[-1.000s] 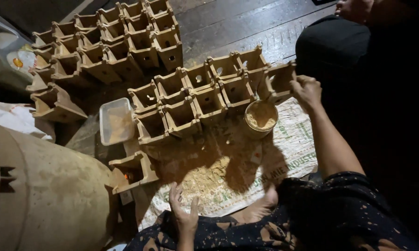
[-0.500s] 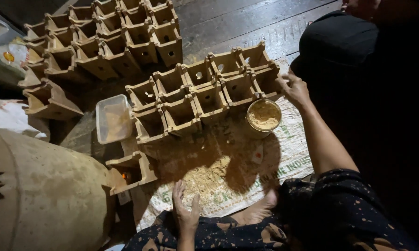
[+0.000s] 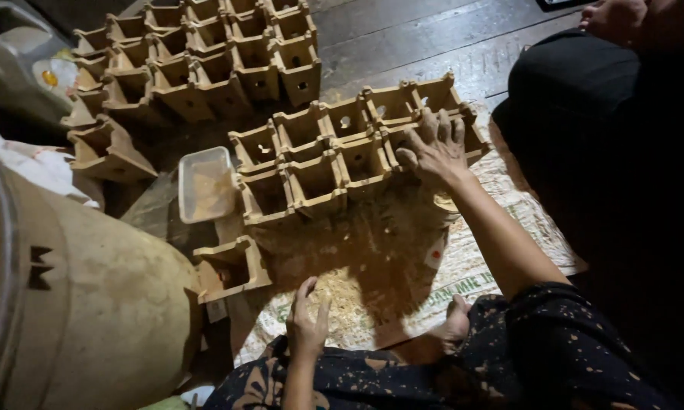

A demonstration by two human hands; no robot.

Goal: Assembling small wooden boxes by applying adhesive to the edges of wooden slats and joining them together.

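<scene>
My right hand lies with fingers spread on the right end of a block of square brown pots standing in two rows on the floor. Under my wrist, only the edge of a small round bowl shows. My left hand rests flat on a printed woven sack, holding nothing, its fingertips at a heap of pale sawdust-like powder. A single brown pot lies on its side just left of that heap.
A second, larger block of the same pots stands at the far left. A clear plastic tub holding powder sits beside the near block. A big tan drum fills the left foreground. Another person in dark clothes sits at the right.
My right hand has moved left from the end pot to the pots nearer the middle and now covers the bowl. My left hand has stayed by the powder heap.
</scene>
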